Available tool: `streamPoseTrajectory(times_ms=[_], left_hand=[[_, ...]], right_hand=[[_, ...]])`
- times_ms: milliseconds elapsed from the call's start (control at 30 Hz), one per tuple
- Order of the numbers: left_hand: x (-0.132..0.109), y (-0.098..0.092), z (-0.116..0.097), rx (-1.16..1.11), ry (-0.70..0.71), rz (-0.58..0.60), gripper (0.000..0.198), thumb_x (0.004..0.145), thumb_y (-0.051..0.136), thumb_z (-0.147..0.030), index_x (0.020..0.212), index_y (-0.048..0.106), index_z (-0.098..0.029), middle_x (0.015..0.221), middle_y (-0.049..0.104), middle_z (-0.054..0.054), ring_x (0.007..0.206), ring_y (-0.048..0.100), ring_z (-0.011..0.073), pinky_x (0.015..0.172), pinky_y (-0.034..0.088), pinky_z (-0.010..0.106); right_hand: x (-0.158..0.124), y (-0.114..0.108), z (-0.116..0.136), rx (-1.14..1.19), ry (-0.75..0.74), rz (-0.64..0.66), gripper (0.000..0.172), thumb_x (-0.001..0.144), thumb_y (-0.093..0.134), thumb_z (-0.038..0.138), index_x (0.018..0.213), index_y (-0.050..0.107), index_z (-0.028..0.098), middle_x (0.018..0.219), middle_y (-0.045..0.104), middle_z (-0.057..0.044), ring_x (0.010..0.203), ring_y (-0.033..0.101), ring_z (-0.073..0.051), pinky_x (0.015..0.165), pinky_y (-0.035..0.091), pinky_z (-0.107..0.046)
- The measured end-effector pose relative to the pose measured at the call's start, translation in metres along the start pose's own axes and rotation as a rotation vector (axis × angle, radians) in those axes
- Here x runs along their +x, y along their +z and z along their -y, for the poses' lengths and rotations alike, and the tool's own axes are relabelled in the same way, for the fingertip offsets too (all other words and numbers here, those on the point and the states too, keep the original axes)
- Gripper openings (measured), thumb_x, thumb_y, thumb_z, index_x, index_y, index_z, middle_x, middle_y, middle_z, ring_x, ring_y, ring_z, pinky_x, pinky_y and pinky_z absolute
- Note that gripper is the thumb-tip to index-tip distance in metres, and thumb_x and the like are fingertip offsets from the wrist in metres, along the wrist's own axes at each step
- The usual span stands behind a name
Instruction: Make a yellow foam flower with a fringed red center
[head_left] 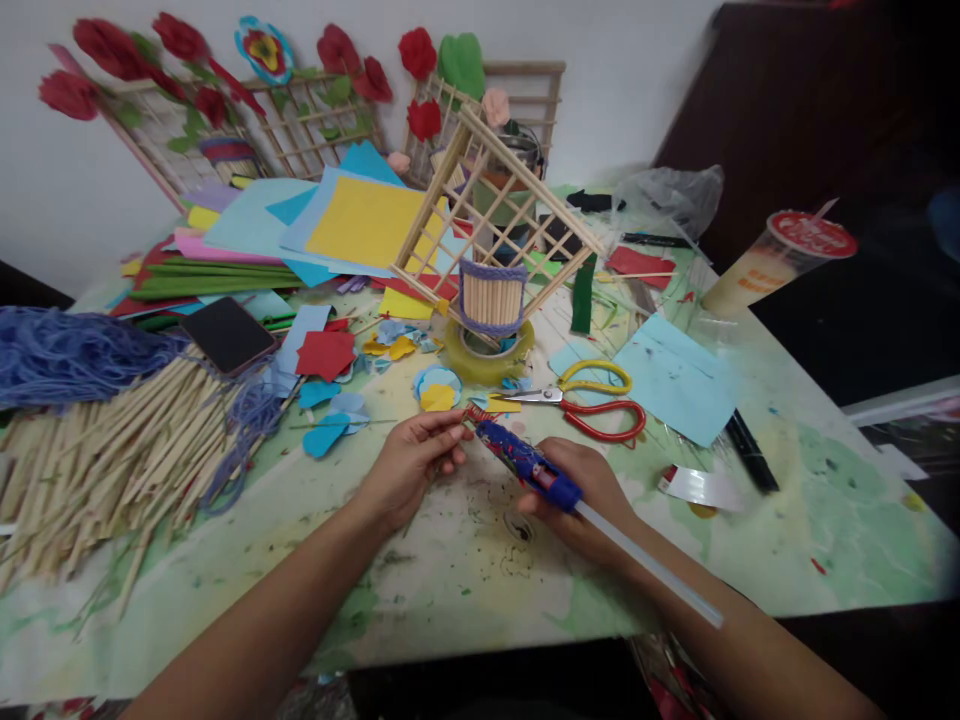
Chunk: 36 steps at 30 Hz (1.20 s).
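Observation:
My right hand (581, 495) is wrapped round a blue hot glue gun (525, 460), with a long translucent glue stick (652, 565) jutting from its back end. The gun's tip, ringed by a red coil, points at the fingertips of my left hand (420, 460). Those fingers are pinched together; whatever is between them is too small to make out. A thin green stem (337, 426) runs behind the left hand. Just beyond the hands lie layered blue and yellow paper petals (437, 388) and scissors (592, 397) with one yellow and one red handle.
A lattice stick frame (517, 185) with a small basket (491, 298) leans above a tape roll (487, 365). Wooden sticks (127, 460), purple yarn (75, 355) and a phone (227, 335) occupy the left. A lidded drink cup (780, 260) stands near the right edge, beyond a black marker (750, 450).

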<state>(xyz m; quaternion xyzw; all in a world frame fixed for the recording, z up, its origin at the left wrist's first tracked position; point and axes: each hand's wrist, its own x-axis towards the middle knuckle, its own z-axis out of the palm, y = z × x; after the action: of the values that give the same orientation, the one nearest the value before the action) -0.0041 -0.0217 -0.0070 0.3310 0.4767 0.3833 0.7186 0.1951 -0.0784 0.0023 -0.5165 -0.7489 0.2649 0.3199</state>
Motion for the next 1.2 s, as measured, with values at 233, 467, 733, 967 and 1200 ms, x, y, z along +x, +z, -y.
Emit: streamPoseTrajectory(times_ms=[233, 467, 733, 967, 1200], left_hand=[[0.0017, -0.0015, 0.001, 0.018, -0.003, 0.012, 0.029, 0.065, 0.075, -0.018, 0.094, 0.071, -0.015, 0.075, 0.066, 0.004, 0.05, 0.053, 0.0044, 0.042, 0.036, 0.015], [0.0011, -0.0004, 0.0006, 0.017, -0.009, 0.004, 0.029, 0.064, 0.075, -0.018, 0.093, 0.071, -0.015, 0.074, 0.066, 0.003, 0.049, 0.053, 0.0047, 0.042, 0.036, 0.015], [0.0009, -0.0008, 0.0, 0.024, -0.008, 0.009, 0.031, 0.065, 0.074, -0.017, 0.095, 0.071, -0.014, 0.075, 0.067, 0.004, 0.05, 0.053, 0.005, 0.042, 0.035, 0.016], [0.0014, -0.0012, 0.0006, 0.034, -0.005, 0.012, 0.031, 0.064, 0.075, -0.018, 0.094, 0.07, -0.013, 0.072, 0.067, 0.004, 0.049, 0.052, 0.0047, 0.042, 0.035, 0.016], [0.0007, -0.0005, 0.0008, 0.032, -0.004, 0.016, 0.03, 0.064, 0.075, -0.018, 0.093, 0.07, -0.013, 0.073, 0.067, 0.004, 0.049, 0.053, 0.0049, 0.042, 0.035, 0.016]], right_hand=[[-0.001, -0.0014, -0.0006, 0.009, 0.025, -0.002, 0.038, 0.08, 0.05, 0.054, 0.066, 0.047, 0.019, 0.062, 0.048, 0.0, 0.056, 0.044, -0.014, 0.053, 0.03, -0.025], [-0.0004, 0.0007, -0.002, -0.004, 0.03, 0.011, 0.04, 0.08, 0.049, 0.056, 0.068, 0.048, 0.018, 0.063, 0.049, -0.001, 0.057, 0.044, -0.014, 0.053, 0.03, -0.025], [-0.0006, 0.0003, -0.002, -0.013, 0.035, 0.01, 0.034, 0.081, 0.051, 0.05, 0.068, 0.049, 0.019, 0.063, 0.051, -0.001, 0.058, 0.046, -0.014, 0.054, 0.031, -0.025], [-0.0013, 0.0016, -0.0034, -0.031, 0.035, 0.005, 0.034, 0.081, 0.05, 0.05, 0.068, 0.05, 0.019, 0.063, 0.052, -0.001, 0.058, 0.048, -0.014, 0.054, 0.032, -0.025], [-0.0016, 0.0012, -0.0027, -0.04, 0.059, 0.019, 0.036, 0.082, 0.048, 0.052, 0.069, 0.051, 0.019, 0.064, 0.054, -0.002, 0.059, 0.048, -0.015, 0.054, 0.032, -0.026]])
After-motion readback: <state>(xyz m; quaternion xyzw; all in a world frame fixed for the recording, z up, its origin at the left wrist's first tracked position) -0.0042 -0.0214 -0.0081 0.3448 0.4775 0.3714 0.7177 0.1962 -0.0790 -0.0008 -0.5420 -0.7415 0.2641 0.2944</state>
